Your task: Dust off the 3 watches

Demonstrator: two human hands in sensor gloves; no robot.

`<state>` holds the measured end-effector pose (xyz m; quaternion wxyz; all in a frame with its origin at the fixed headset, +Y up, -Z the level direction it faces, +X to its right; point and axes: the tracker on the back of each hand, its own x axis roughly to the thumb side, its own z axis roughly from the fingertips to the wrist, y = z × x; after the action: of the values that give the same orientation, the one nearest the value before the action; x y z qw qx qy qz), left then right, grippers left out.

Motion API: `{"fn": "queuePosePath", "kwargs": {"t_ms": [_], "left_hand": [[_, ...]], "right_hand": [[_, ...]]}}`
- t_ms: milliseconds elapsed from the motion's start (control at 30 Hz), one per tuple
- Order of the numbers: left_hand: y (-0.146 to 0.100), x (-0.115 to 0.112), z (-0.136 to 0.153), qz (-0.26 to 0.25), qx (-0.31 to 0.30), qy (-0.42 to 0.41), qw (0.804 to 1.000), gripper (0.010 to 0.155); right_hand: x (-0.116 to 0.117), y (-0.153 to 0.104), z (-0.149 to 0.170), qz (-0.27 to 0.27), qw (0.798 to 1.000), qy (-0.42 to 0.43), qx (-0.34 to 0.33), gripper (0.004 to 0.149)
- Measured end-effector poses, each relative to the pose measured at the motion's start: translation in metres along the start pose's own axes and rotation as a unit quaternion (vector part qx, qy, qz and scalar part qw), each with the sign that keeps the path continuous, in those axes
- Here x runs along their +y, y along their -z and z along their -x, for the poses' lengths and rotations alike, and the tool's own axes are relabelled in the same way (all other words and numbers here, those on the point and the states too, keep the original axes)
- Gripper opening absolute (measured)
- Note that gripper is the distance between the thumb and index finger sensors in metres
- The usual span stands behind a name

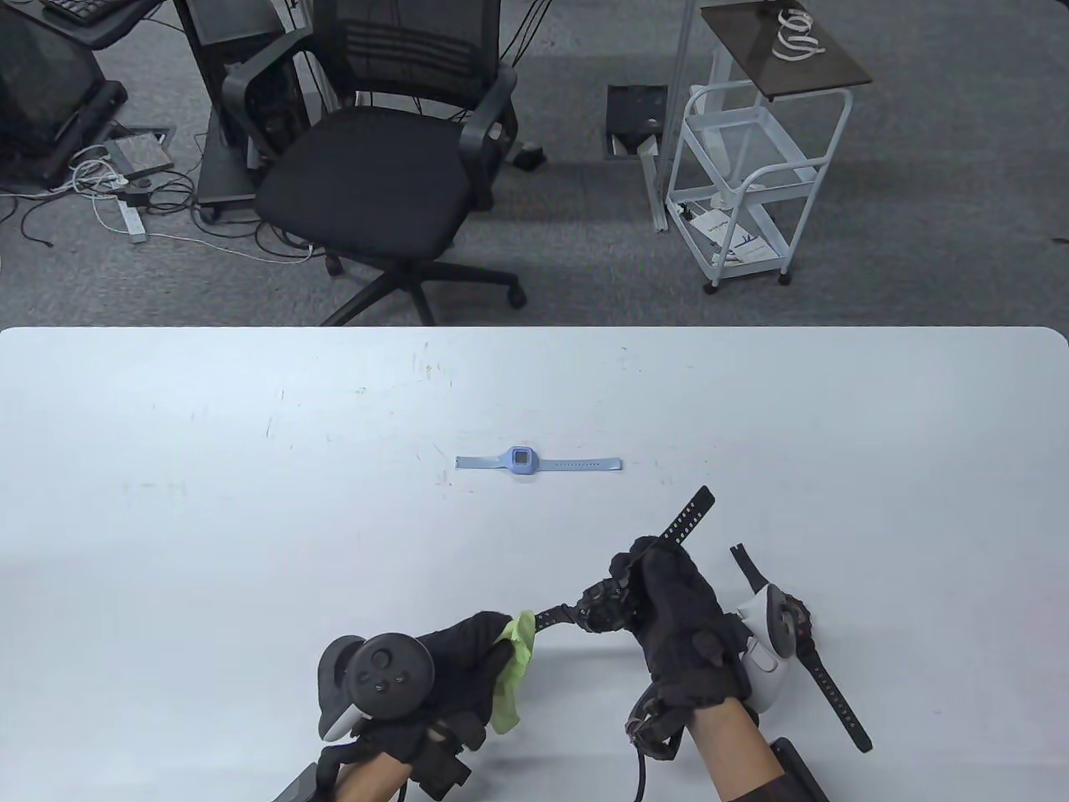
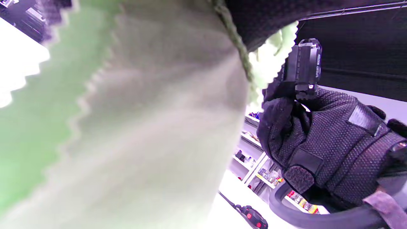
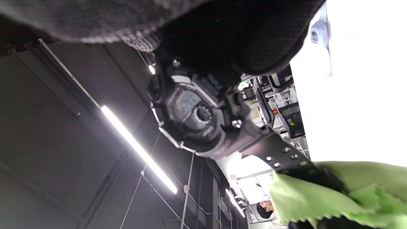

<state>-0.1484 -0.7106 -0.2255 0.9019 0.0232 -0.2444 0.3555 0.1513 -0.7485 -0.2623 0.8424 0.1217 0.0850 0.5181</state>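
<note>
Cloth first: left hand (image 1: pixel 434 668) w/ fingers curled round a green microfiber cloth (image 1: pixel 514 668), bunched and pinched onto the near strap end of a black digital watch (image 1: pixel 605 606). Serrated cloth edge fills most of the left wrist view. Right hand (image 1: pixel 681 626) grips the watch at the case, fingers closed round it, holding it up off the surface (image 1: pixel 209 501); far strap sticks out past the fingers, angled up and away.

Handling, my guess: case is chunky hard resin, light, good place to grip; it won't flex. Straps are soft rubbery stuff w/ holes, they bend and flop, so wiping along them needs the case held firm, as now. Display glass in the right wrist view is the bit to go easy on, though it looks recessed behind a raised bezel. Cloth is limp, grabs well, no slip worry.

Just beside the right hand, partly under its tracker, a second black watch (image 1: pixel 823 677) lies flat on the surface, strap running toward the near edge. Farther out, mid-surface and well apart from both hands, a light blue watch (image 1: pixel 522 461) lies flat, straps spread left-right. Small, prob. very light; pick up by the case.
</note>
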Motion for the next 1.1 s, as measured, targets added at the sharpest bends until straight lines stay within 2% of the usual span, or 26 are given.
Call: {"fn": "queuePosePath", "kwargs": {"t_ms": [100, 267, 433, 500, 633, 767, 933, 1100], "left_hand": [[0.0, 0.002, -0.001, 0.009, 0.0, 0.013, 1.0, 0.045], [-0.001, 0.008, -0.002, -0.005, 0.005, 0.051, 0.999, 0.046], [-0.002, 0.014, 0.004, -0.016, 0.015, 0.067, 0.998, 0.045], [-0.002, 0.011, -0.002, -0.015, 0.0, 0.114, 0.993, 0.045], [0.002, -0.011, -0.02, 0.021, -0.051, 0.22, 0.974, 0.045], [0.009, -0.049, -0.036, 0.089, -0.097, 0.291, 0.948, 0.045], [0.008, -0.081, -0.04, 0.152, -0.129, 0.335, 0.921, 0.045], [0.004, -0.093, -0.038, 0.186, -0.136, 0.355, 0.906, 0.045]], "right_hand": [[-0.001, 0.0, -0.001, 0.004, 1.0, 0.001, 0.0, 0.045], [-0.003, -0.001, -0.003, 0.007, 1.0, 0.006, -0.002, 0.045], [-0.019, -0.004, -0.013, 0.045, 0.999, 0.022, -0.021, 0.045], [-0.024, -0.005, -0.017, 0.059, 0.997, 0.03, -0.026, 0.045], [-0.033, -0.006, -0.02, 0.083, 0.996, 0.035, -0.028, 0.045], [-0.039, -0.008, -0.018, 0.108, 0.994, 0.022, -0.007, 0.045], [-0.048, -0.009, -0.014, 0.131, 0.991, 0.001, 0.035, 0.047], [-0.054, -0.009, -0.008, 0.141, 0.988, 0.011, 0.068, 0.047]]}}
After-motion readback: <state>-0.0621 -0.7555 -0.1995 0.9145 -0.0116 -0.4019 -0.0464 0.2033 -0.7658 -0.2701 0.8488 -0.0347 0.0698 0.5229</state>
